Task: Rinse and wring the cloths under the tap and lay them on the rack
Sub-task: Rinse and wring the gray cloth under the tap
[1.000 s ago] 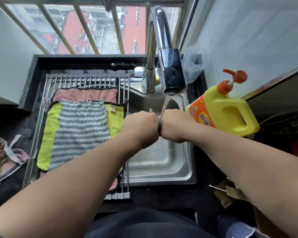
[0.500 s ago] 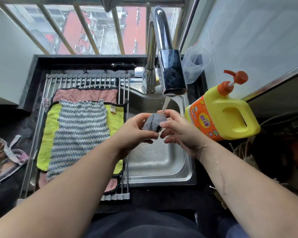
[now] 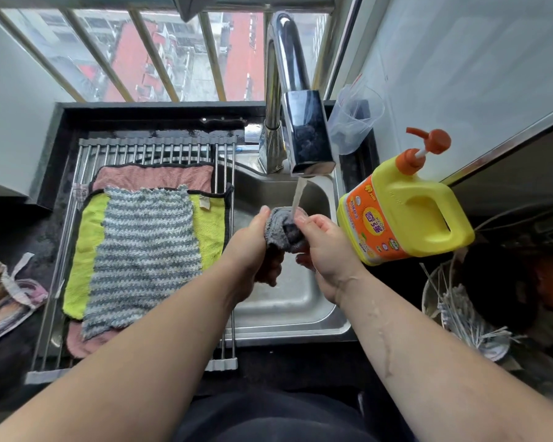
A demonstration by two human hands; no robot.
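Grip: left hand [image 3: 248, 250], right hand [image 3: 325, 247] both clutch grey cloth [image 3: 281, 231] | cloth underside hidden

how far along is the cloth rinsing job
Done: the pink cloth, yellow-green cloth and striped cloth lie stacked on the rack. In hand: left hand and right hand hold a grey cloth under the running tap. Left: wring it and lay it on the rack.

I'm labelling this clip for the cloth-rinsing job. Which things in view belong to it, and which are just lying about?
Belong to the job: grey cloth, held by left hand and right hand; tap; sink; rack; striped cloth; green cloth; pink cloth.
Lying about: yellow jug; plastic cup; bag.
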